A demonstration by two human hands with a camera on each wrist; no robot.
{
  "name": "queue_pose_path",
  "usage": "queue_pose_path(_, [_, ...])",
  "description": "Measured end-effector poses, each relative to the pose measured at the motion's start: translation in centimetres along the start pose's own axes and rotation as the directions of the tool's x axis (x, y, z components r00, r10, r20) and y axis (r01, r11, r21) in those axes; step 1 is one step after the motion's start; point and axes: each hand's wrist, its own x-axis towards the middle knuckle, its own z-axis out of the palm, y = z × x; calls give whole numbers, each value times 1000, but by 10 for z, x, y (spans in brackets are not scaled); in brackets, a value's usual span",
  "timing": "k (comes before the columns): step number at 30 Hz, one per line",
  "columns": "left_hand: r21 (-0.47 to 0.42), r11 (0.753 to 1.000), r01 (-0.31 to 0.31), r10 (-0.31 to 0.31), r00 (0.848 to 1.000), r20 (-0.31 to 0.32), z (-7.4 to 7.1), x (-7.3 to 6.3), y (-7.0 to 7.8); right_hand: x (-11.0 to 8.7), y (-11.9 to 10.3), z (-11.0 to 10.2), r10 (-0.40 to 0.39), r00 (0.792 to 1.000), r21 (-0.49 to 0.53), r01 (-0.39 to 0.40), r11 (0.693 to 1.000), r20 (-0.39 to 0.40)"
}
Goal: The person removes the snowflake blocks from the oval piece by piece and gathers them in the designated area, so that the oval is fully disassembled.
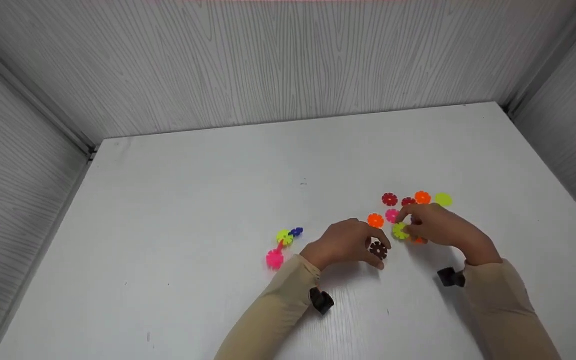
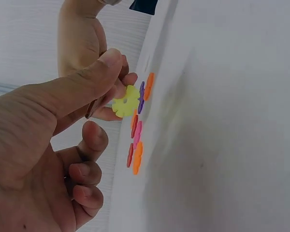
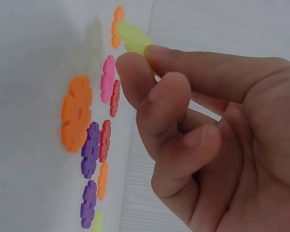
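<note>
Thumb and index finger of my left hand (image 1: 345, 242) pinch a dark brown notched flower disc (image 1: 377, 246); in the left wrist view it shows edge-on, mostly hidden by the fingers. A yellow-green flower disc (image 1: 400, 231) is gripped at its edge by my right hand (image 1: 435, 225), held up over the table. The two discs are a short way apart. Below and beyond the right hand lie loose discs, among them an orange disc (image 3: 77, 116), purple discs (image 3: 90, 150) and a pink disc (image 1: 392, 216).
Left of my left forearm sits a joined piece of pink, yellow-green (image 1: 284, 237) and blue discs (image 1: 295, 232). Red (image 1: 389, 199), orange (image 1: 422, 197) and yellow discs (image 1: 443, 199) lie at the far side of the group. Wood-grain panels (image 1: 278, 65) wall the white table (image 1: 193, 190).
</note>
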Motion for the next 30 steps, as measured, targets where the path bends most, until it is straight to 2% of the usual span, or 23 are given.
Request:
queue_pose_path(5, [6,999,40,-40,998,38,6,10,2,1,2,2,23,1000,-9,-23,1000,10])
queue_pose_path(8, [-9,999,39,-39,998,45,9,12,2,1,2,3,29,999,-4,-29,1000,16])
queue_pose_path(17, [-104,993,51,-45,997,59,17,17,-4,-1,4,4,-23,1000,-13,23,1000,15])
queue_pose_path(30, [-26,997,72,-71,997,39,18,19,-1,-1,6,6,23,1000,-5,-23,1000,2])
